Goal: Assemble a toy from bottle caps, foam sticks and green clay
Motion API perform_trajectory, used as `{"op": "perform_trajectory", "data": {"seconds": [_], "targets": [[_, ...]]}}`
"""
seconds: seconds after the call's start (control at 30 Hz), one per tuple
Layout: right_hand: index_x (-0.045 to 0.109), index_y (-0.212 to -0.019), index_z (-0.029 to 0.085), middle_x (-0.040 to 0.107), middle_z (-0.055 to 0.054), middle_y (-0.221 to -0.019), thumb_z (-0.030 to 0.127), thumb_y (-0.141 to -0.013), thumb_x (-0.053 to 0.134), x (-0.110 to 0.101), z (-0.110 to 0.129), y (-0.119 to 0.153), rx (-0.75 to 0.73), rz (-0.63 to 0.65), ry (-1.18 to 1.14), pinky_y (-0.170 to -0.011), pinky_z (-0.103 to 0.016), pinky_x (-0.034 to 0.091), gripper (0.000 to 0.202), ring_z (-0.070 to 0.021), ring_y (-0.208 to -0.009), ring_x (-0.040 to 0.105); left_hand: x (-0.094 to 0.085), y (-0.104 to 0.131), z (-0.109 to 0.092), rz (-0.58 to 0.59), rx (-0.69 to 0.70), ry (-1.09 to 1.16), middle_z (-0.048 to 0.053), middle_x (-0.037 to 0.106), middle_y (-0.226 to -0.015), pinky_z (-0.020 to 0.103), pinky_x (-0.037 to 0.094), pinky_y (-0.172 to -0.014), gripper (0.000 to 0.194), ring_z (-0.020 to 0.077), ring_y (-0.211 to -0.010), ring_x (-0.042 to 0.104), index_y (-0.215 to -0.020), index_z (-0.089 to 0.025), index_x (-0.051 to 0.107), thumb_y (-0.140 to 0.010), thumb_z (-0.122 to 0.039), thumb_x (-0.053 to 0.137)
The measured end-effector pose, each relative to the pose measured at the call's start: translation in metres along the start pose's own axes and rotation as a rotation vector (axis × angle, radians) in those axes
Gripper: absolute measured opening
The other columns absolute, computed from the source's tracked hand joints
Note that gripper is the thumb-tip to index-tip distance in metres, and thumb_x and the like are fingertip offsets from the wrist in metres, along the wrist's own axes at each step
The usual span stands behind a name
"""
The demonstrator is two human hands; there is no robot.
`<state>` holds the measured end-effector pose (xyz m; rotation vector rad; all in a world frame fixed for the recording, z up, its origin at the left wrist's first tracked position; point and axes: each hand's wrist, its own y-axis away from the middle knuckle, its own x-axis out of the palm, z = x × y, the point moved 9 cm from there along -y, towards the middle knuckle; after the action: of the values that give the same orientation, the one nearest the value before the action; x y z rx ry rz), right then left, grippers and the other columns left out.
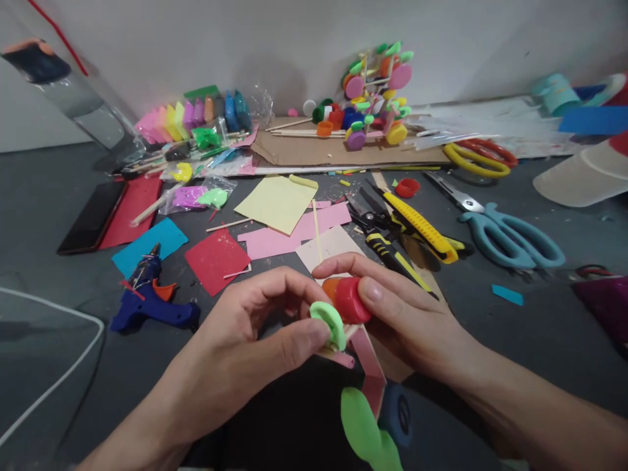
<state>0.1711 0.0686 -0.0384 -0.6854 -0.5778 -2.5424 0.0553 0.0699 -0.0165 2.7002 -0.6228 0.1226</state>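
Observation:
My left hand [282, 327] pinches a round light green clay piece [328, 322] between thumb and fingers. My right hand [392, 307] is closed on a red bottle cap [351, 299], with an orange cap [333, 288] against its left side. Both caps and the green piece belong to, or touch, a small craft built of thin wooden sticks and folded pink paper [367, 356]. Lower on it are a dark blue cap [398, 415] and a larger light green shape [362, 422]. My fingers hide parts of the joints.
A blue glue gun [152, 307] lies left of my hands. Yellow utility knife [422, 226], black-yellow pliers [392, 255] and blue-handled scissors [510, 235] lie to the right. Coloured paper squares [218, 260] are in front. A similar colourful stick-and-cap model [375, 98] stands on cardboard [304, 150] by the wall.

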Motion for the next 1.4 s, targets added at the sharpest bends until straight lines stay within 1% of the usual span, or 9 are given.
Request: {"op": "perform_trajectory", "data": {"seconds": [0.1, 0.23, 0.4, 0.57, 0.73, 0.83, 1.07, 1.27, 1.4], "targets": [[0.063, -0.113, 0.022, 0.066, 0.000, -0.086, 0.053, -0.090, 0.073, 0.002, 0.001, 0.000, 0.007, -0.006, 0.037, -0.072, -0.020, 0.051, 0.040, -0.0112, -0.078, 0.063, 0.001, 0.001, -0.002, 0.007, 0.000, -0.005, -0.001, 0.070, -0.086, 0.022, 0.051, -0.072, 0.009, 0.0128, -0.079, 0.062, -0.091, -0.023, 0.073, -0.090, -0.031, 0.076], [0.062, -0.114, 0.022, 0.067, -0.001, -0.086, 0.054, -0.089, 0.073, 0.001, -0.002, 0.000, 0.027, -0.013, 0.068, -0.071, -0.022, 0.052, 0.042, -0.0132, -0.079, 0.065, 0.004, 0.003, -0.001, 0.011, -0.040, 0.061, -0.001, 0.072, -0.084, 0.021, 0.053, -0.070, 0.003, 0.0114, -0.074, 0.065, -0.090, -0.022, 0.072, -0.089, -0.022, 0.074], [0.060, -0.117, 0.023, 0.068, 0.000, -0.086, 0.055, -0.092, 0.068, 0.000, -0.005, 0.000, 0.034, 0.012, 0.121, -0.064, -0.021, 0.048, 0.042, -0.0114, -0.072, 0.063, 0.007, 0.003, 0.000, 0.036, -0.071, 0.132, -0.003, 0.073, -0.081, 0.016, 0.053, -0.067, 0.008, 0.0084, -0.069, 0.068, -0.085, -0.020, 0.070, -0.088, -0.014, 0.072], [0.060, -0.116, 0.025, 0.068, -0.001, -0.087, 0.059, -0.091, 0.067, 0.000, -0.003, 0.001, 0.043, -0.008, 0.214, -0.063, -0.023, 0.048, 0.044, -0.0134, -0.070, 0.062, 0.004, 0.002, 0.000, 0.018, -0.074, 0.070, -0.006, 0.073, -0.076, 0.013, 0.052, -0.065, 0.014, 0.0074, -0.068, 0.070, -0.082, -0.020, 0.068, -0.087, -0.007, 0.068], [0.060, -0.115, 0.025, 0.065, 0.000, -0.085, 0.059, -0.092, 0.066, 0.002, -0.001, 0.001, 0.039, 0.002, 0.242, -0.061, -0.022, 0.048, 0.041, -0.0122, -0.068, 0.061, 0.002, 0.005, -0.001, -0.004, -0.075, 0.036, -0.005, 0.074, -0.074, 0.015, 0.053, -0.065, 0.012, 0.0087, -0.067, 0.071, -0.079, -0.021, 0.070, -0.086, -0.010, 0.071], [0.061, -0.115, 0.024, 0.064, 0.001, -0.085, 0.057, -0.093, 0.066, 0.003, 0.001, 0.001, 0.026, 0.011, 0.243, -0.060, -0.021, 0.049, 0.039, -0.0114, -0.069, 0.060, 0.002, 0.005, 0.001, 0.009, -0.087, 0.062, -0.005, 0.075, -0.074, 0.016, 0.054, -0.065, 0.011, 0.0100, -0.067, 0.073, -0.079, -0.021, 0.071, -0.086, -0.013, 0.074], [0.063, -0.112, 0.024, 0.061, 0.002, -0.081, 0.060, -0.091, 0.067, 0.001, 0.005, 0.001, 0.000, -0.023, 0.302, -0.059, -0.020, 0.050, 0.042, -0.0105, -0.065, 0.057, 0.002, 0.004, 0.003, 0.046, -0.074, 0.033, -0.005, 0.077, -0.074, 0.016, 0.056, -0.068, 0.008, 0.0114, -0.071, 0.075, -0.082, -0.024, 0.072, -0.089, -0.022, 0.076], [0.063, -0.111, 0.023, 0.062, 0.002, -0.080, 0.054, -0.090, 0.071, 0.002, 0.003, 0.001, 0.007, -0.013, 0.184, -0.055, -0.019, 0.046, 0.038, -0.0103, -0.064, 0.057, -0.001, 0.005, -0.001, 0.055, -0.062, -0.004, -0.005, 0.078, -0.082, 0.015, 0.056, -0.068, 0.002, 0.0105, -0.073, 0.075, -0.089, -0.026, 0.074, -0.090, -0.027, 0.076], [0.064, -0.109, 0.022, 0.066, -0.001, -0.085, 0.051, -0.089, 0.073, -0.001, 0.003, 0.000, -0.009, -0.035, 0.111, -0.062, -0.021, 0.049, 0.037, -0.0123, -0.072, 0.062, -0.008, 0.005, -0.011, -0.021, 0.007, -0.088, -0.002, 0.078, -0.078, 0.017, 0.056, -0.065, 0.006, 0.0130, -0.070, 0.073, -0.094, -0.026, 0.077, -0.091, -0.029, 0.073]]}}
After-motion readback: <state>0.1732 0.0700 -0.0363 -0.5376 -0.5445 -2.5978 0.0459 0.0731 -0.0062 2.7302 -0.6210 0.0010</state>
